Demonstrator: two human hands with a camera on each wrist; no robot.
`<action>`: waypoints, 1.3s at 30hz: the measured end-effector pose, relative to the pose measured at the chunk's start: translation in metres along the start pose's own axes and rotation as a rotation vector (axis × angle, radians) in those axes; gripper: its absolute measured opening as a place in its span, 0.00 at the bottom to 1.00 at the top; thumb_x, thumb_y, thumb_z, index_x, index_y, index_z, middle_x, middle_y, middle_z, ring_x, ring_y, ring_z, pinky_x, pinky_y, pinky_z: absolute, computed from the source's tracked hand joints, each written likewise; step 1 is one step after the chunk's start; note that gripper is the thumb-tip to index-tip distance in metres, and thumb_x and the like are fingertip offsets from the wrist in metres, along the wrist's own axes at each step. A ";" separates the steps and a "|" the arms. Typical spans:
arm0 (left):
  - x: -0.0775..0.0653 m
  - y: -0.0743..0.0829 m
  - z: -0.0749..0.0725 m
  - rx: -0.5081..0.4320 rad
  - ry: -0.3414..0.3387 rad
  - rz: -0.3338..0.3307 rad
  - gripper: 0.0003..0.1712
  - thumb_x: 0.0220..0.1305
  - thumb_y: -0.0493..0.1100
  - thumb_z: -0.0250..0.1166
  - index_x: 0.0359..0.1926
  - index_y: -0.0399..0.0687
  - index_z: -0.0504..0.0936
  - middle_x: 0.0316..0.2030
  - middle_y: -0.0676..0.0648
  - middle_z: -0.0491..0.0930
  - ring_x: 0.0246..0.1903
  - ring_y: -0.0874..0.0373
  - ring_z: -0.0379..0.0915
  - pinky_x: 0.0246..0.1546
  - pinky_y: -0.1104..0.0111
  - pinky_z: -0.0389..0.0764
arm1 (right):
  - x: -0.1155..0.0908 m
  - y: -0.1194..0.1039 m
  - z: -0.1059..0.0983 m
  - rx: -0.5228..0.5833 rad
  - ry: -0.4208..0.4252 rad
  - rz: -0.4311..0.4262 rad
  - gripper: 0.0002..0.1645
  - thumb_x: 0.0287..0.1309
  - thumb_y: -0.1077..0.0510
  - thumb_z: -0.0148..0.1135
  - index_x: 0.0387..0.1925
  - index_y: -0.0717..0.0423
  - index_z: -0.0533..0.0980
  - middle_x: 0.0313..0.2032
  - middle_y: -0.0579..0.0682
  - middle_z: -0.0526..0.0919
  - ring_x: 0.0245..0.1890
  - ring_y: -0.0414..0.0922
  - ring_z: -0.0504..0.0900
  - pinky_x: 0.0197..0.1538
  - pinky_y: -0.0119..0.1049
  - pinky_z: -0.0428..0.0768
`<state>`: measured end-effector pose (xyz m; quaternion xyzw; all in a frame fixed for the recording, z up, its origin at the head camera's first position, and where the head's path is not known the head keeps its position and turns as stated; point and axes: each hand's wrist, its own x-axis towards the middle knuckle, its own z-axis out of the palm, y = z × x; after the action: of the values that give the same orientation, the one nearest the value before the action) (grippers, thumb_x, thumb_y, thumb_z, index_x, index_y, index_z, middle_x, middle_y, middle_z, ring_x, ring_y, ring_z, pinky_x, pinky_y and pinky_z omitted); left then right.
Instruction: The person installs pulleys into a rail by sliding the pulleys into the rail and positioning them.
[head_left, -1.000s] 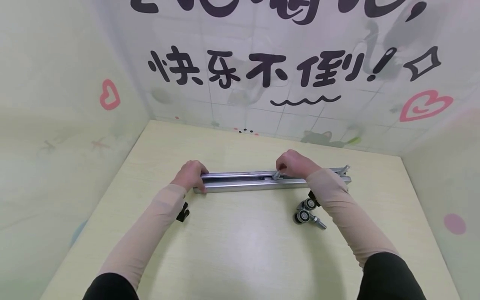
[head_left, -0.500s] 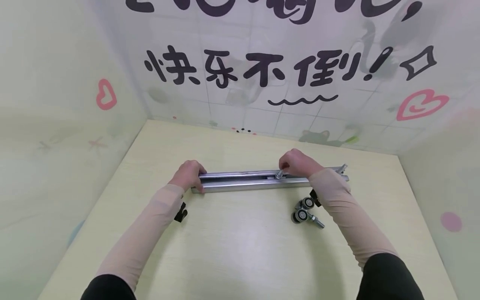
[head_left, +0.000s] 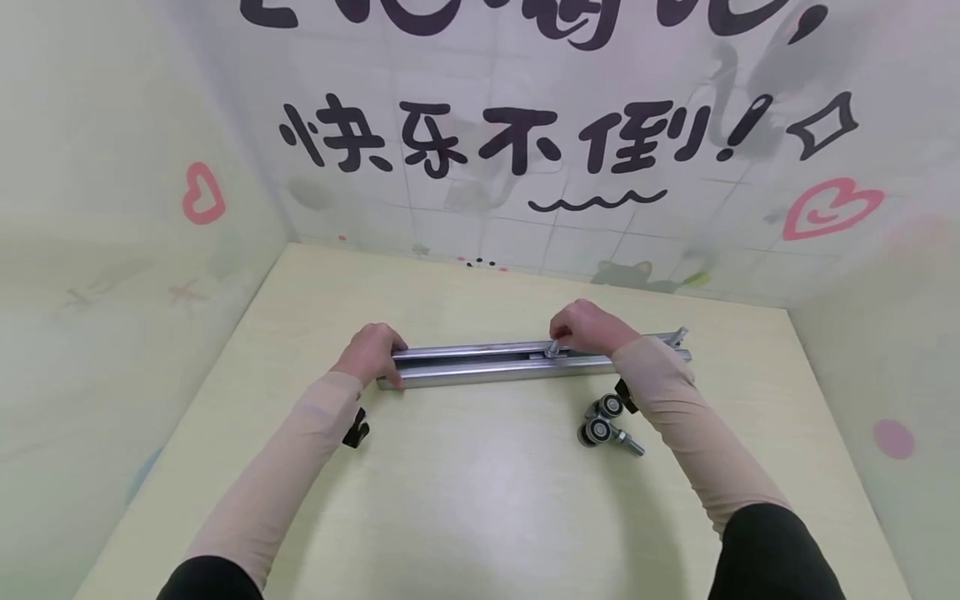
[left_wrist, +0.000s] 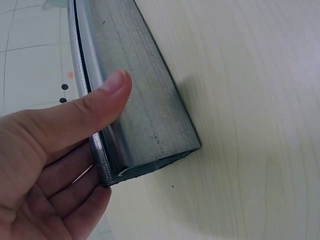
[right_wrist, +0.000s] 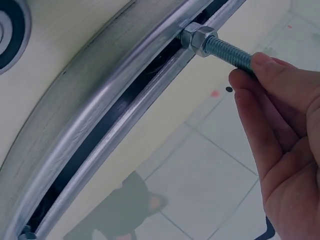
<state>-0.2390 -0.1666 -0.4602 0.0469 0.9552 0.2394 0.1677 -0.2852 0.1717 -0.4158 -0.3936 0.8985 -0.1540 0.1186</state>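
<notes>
A long grey metal rail lies across the table, its slot facing up. My left hand grips the rail's left end, thumb on its side and fingers under the far edge. A threaded bolt with a hex nut sticks up out of the slot. My right hand pinches the bolt's end between its fingertips near the rail's middle. Another bolt stands at the rail's right end.
A loose roller assembly with black wheels and a bolt lies just in front of the rail on the right. Decorated walls close in the table at the back and both sides. Small black clips hang at my wrists.
My right hand with the bolt has shifted slightly left along the slot. The left hand keeps its grip on the rail's end. The view has drifted a little.
</notes>
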 end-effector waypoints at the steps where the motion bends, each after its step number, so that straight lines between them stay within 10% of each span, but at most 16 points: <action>1: 0.000 -0.001 0.000 0.003 0.000 0.001 0.34 0.26 0.34 0.78 0.44 0.34 0.80 0.43 0.38 0.80 0.42 0.48 0.73 0.49 0.57 0.73 | -0.003 0.003 -0.001 0.022 -0.006 0.014 0.05 0.48 0.70 0.61 0.30 0.63 0.81 0.31 0.55 0.84 0.29 0.46 0.82 0.36 0.36 0.81; 20: 0.000 0.002 -0.002 0.015 -0.005 0.010 0.34 0.26 0.34 0.78 0.43 0.34 0.80 0.43 0.38 0.80 0.41 0.48 0.73 0.48 0.57 0.74 | -0.064 0.075 0.017 0.002 -0.069 0.339 0.39 0.35 0.62 0.70 0.55 0.67 0.69 0.53 0.66 0.73 0.54 0.63 0.70 0.58 0.54 0.67; 39: 0.000 0.003 0.000 0.053 0.011 0.053 0.33 0.24 0.36 0.79 0.41 0.34 0.81 0.38 0.39 0.82 0.36 0.50 0.74 0.44 0.58 0.74 | -0.057 0.083 0.025 -0.040 0.022 0.393 0.34 0.28 0.65 0.74 0.46 0.66 0.77 0.45 0.62 0.80 0.48 0.61 0.75 0.54 0.50 0.72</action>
<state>-0.2392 -0.1636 -0.4592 0.0753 0.9605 0.2187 0.1550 -0.2948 0.2629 -0.4641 -0.2110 0.9622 -0.1144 0.1290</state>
